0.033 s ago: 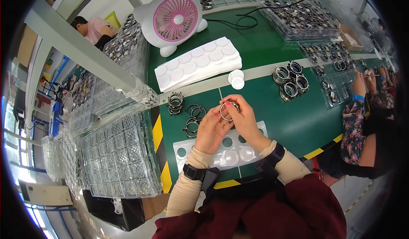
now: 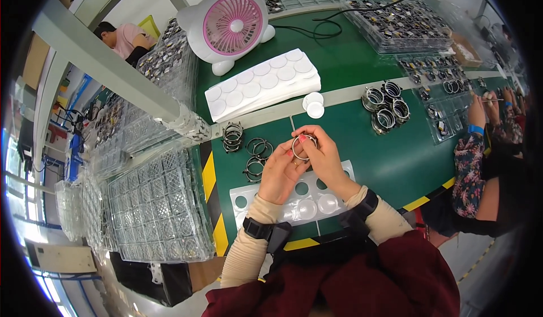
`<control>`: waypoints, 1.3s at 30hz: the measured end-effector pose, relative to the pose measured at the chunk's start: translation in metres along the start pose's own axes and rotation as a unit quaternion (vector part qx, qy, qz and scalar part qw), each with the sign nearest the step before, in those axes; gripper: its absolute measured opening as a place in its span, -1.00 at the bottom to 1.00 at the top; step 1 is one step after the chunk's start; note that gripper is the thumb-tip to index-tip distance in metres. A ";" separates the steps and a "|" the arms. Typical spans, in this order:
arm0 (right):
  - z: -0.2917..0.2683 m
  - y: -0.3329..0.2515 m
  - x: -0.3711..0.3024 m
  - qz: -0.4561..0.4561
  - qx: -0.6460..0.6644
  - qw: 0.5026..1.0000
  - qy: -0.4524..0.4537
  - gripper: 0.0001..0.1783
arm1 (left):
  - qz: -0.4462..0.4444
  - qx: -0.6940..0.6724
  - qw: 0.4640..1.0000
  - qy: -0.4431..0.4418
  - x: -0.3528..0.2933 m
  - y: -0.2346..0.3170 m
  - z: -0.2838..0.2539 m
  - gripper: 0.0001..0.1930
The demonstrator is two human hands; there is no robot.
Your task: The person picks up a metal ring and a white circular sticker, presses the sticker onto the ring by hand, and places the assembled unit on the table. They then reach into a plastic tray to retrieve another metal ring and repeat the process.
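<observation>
In front of me, both hands meet around a round metal ring (image 2: 293, 148), silvery and open in the middle. My left hand (image 2: 277, 177) is closed on its lower left side, with the palm turned up. My right hand (image 2: 324, 160) grips it from the right, its thumb pressed onto the ring; other fingers are partly hidden behind. Under my wrists lies a clear sheet of round film stickers (image 2: 307, 209), with several circles gone from it. Left of my hands are dark rings (image 2: 259, 146) and a stack of similar rings (image 2: 232, 136).
Several silver ring stacks (image 2: 384, 119) stand to the right. White round discs (image 2: 315, 110) lie beyond my hands, beside a pile of white sticker sheets (image 2: 263, 85). A pink-and-white fan (image 2: 198, 40) stands behind. Clear plastic trays (image 2: 161, 204) are at left; a co-worker's sleeve (image 2: 469, 175) is at right.
</observation>
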State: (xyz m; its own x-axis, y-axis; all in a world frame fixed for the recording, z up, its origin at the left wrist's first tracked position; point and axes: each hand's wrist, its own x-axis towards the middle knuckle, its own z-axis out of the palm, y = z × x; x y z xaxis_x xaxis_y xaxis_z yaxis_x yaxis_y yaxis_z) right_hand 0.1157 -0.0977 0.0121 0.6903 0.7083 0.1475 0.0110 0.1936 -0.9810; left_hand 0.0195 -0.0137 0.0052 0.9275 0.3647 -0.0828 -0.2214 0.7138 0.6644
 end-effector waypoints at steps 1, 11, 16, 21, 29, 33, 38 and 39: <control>0.000 0.000 0.000 0.000 0.000 1.000 0.001 -0.82 | 0.010 0.007 1.000 -0.011 0.000 -0.001 0.000 -0.67; -0.015 -0.005 0.007 -0.102 -0.088 0.985 -0.105 -0.83 | -0.068 -0.056 0.996 -0.017 0.000 0.012 0.001 -0.68; -0.007 -0.012 -0.001 -0.046 -0.097 0.982 -0.156 -0.81 | -0.091 0.012 0.996 -0.005 -0.002 0.007 -0.015 -0.66; -0.006 -0.007 -0.001 0.003 0.024 0.996 -0.090 -0.78 | -0.085 -0.029 0.996 -0.017 0.001 0.007 -0.001 -0.65; -0.008 -0.008 0.001 0.022 0.022 0.997 -0.070 -0.70 | -0.074 -0.071 0.995 0.014 0.000 0.004 0.004 -0.64; -0.011 0.002 0.003 -0.033 0.009 0.996 -0.085 -0.66 | -0.038 -0.096 0.994 0.027 0.001 0.005 0.003 -0.62; -0.006 0.001 0.004 -0.034 0.037 0.998 -0.040 -0.67 | 0.005 -0.179 0.984 0.016 0.004 0.009 0.004 -0.61; -0.005 -0.002 0.003 -0.019 0.046 0.999 -0.023 -0.68 | 0.006 -0.179 0.984 0.016 0.004 0.009 0.003 -0.61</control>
State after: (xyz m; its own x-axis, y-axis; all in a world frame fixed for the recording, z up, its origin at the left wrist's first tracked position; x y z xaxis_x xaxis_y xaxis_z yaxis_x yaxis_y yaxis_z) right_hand 0.1215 -0.0993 0.0138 0.6561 0.7300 0.1915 -0.0316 0.2801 -0.9594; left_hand 0.0218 -0.0079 0.0133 0.9155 0.3889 -0.1030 -0.3295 0.8718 0.3625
